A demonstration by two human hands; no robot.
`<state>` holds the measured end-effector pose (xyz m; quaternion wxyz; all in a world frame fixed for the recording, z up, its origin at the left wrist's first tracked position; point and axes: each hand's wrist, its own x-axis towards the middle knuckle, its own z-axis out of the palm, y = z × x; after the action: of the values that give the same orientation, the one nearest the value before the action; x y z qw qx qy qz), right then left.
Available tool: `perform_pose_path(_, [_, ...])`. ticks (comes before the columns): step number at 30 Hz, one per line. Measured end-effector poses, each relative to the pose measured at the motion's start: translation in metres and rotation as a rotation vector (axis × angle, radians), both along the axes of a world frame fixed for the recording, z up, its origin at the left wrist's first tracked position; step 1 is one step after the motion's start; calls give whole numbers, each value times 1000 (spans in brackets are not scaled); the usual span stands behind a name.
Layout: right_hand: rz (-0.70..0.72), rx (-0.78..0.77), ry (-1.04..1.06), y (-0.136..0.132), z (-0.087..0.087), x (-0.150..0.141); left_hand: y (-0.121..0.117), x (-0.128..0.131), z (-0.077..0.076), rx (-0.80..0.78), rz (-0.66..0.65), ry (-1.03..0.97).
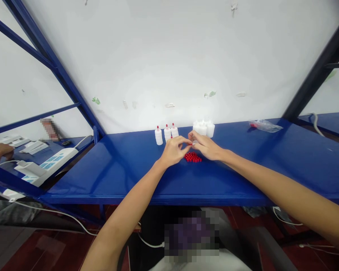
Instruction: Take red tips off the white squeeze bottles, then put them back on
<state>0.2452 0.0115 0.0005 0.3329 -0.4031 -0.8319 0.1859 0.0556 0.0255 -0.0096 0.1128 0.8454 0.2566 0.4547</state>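
Observation:
Just above a pile of small red caps [193, 157], my two hands meet over the table. My left hand [175, 151] pinches a red cap [190, 143] between thumb and fingers. My right hand [205, 145] is closed on a small whitish piece [195, 142], mostly hidden by the fingers; whether it is a loose nozzle or part of a bottle I cannot tell. Behind my left hand stand several white squeeze bottles [158, 136] with red tips, some partly covered by the hand. A cluster of white bottles [210, 130] without visible red tips stands behind my right hand.
The blue table [115, 169] runs along a white wall. A clear plastic bag [267, 126] with something red inside lies at the back right. Blue metal posts [73, 86] rise at the left. Beyond them are a power strip [51, 163] and another person's hand [0, 152].

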Motion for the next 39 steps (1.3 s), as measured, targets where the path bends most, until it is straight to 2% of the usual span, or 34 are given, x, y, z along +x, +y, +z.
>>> perform_pose_path(4, [7, 33, 4, -2, -1, -4, 0, 1, -2, -64, -45, -6])
perform_pose_path(12, [19, 6, 118, -2, -3, -6, 4, 5, -4, -431, -112, -143])
perform_pose_path(14, [-40, -5, 136, 2, -4, -4, 9, 2, -2, -475, -59, -275])
perform_pose_path(17, [-145, 5, 117, 10, -8, 2, 21, -9, 2, -453, 137, -483])
perform_pose_path(19, [-190, 9, 45, 15, -11, 5, 28, -17, 3, -415, 259, -519])
perform_pose_path(22, [-249, 15, -53, 22, -15, 6, 37, -28, 0, -385, 365, -472])
perform_pose_path(25, [-261, 13, -71, 26, -18, 6, 41, -33, -4, -350, 417, -393])
perform_pose_path(31, [-293, -52, 55, 23, -16, 5, 43, -34, -12, -355, 438, -128])
perform_pose_path(35, [-337, -49, 148, 18, -12, 3, 35, -32, -9, -219, 501, -87])
perform_pose_path(37, [-400, -6, 178, 15, -9, 2, 27, -30, -6, -138, 457, -43])
perform_pose_path(39, [-430, 43, 219, 13, -7, 3, 19, -27, -2, -105, 300, 99])
